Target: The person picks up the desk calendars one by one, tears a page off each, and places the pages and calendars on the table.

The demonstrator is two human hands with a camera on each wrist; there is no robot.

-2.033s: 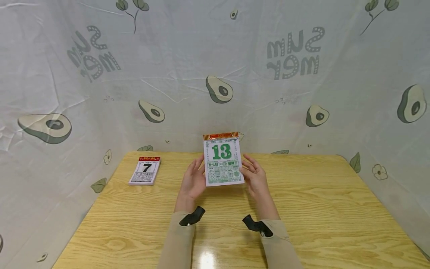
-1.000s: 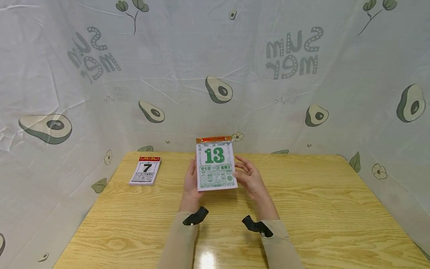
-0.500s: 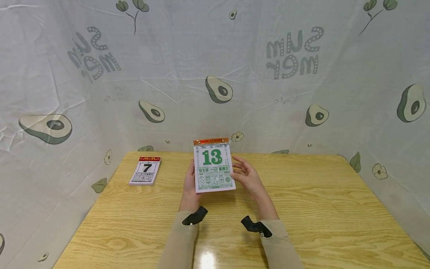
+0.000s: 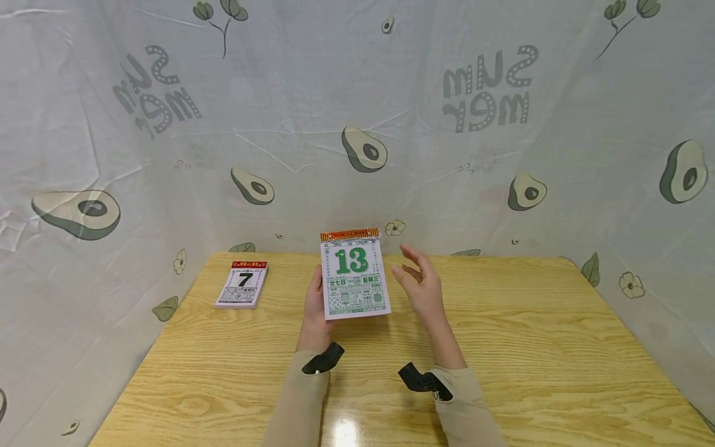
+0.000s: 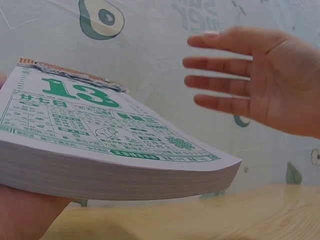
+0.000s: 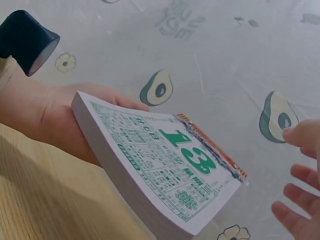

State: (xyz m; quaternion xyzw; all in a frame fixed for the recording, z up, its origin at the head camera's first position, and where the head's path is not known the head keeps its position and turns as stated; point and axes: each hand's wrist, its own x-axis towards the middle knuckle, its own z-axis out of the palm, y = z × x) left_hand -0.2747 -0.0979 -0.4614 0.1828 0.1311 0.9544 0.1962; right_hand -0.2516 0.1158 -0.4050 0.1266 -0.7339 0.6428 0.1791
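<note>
A thick tear-off calendar (image 4: 355, 279) shows a large green 13 beneath a red and gold header strip. My left hand (image 4: 316, 310) holds it up above the table, palm under the lower left part and thumb along the left side; most of its fingers are hidden behind the pad. In the left wrist view the calendar (image 5: 100, 120) shows its thick stack of page edges. To the right of the pad, apart from it, my right hand (image 4: 421, 285) hangs in the air with loosely bent fingers and nothing in them.
A smaller tear-off calendar (image 4: 242, 284) with a black 7 and a red header lies at the back left of the wooden table (image 4: 530, 347). Behind the table hangs a pale cloth (image 4: 436, 174) printed with avocados.
The calendar has shifted left and slightly down in my left hand's hold. My right hand, at the pad's right edge before, has let go and moved away to the right.
</note>
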